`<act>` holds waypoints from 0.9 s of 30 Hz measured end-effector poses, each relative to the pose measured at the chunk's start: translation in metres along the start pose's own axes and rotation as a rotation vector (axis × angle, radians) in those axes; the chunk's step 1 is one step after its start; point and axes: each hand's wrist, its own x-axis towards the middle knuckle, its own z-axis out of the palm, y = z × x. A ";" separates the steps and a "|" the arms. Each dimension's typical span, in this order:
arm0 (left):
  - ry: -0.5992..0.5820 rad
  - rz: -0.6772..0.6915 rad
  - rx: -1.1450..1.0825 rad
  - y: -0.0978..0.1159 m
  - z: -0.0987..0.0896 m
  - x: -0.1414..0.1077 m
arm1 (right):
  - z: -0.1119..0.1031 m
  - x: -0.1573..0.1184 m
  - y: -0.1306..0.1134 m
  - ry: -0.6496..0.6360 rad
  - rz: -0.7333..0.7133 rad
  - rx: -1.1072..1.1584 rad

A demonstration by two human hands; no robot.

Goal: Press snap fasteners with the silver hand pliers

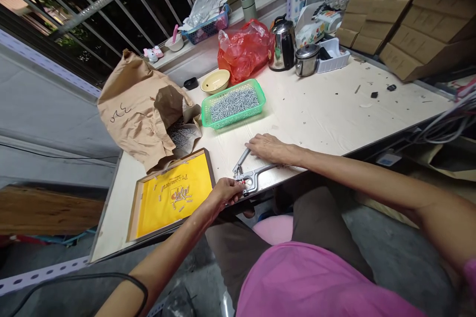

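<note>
Left hand (225, 193): fingers (235, 188) closed around the head of the spring pliers (253, 177), gripping it.
Right hand (269, 148): fingers (253, 141) open, flat on the bench (327, 109), just beside the pliers' upper handle; looks placed to steady it.
Pliers: at the bench's front edge, within easy reach of both hands.
Tray (171, 198): yellow-lined, loose metal pins (182, 193) on it, just beside the left hand.
Green basket (223, 122): packed with similar pins, farther back.
</note>
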 end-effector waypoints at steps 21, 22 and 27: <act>0.038 -0.097 -0.029 0.007 0.005 -0.004 | -0.015 -0.022 0.001 -0.122 -0.045 -0.105; 0.038 -0.099 -0.005 0.007 0.005 -0.005 | -0.014 -0.024 0.000 -0.110 -0.046 -0.107; 0.359 0.209 0.449 0.011 0.008 -0.015 | -0.002 -0.035 -0.002 -0.021 -0.060 -0.101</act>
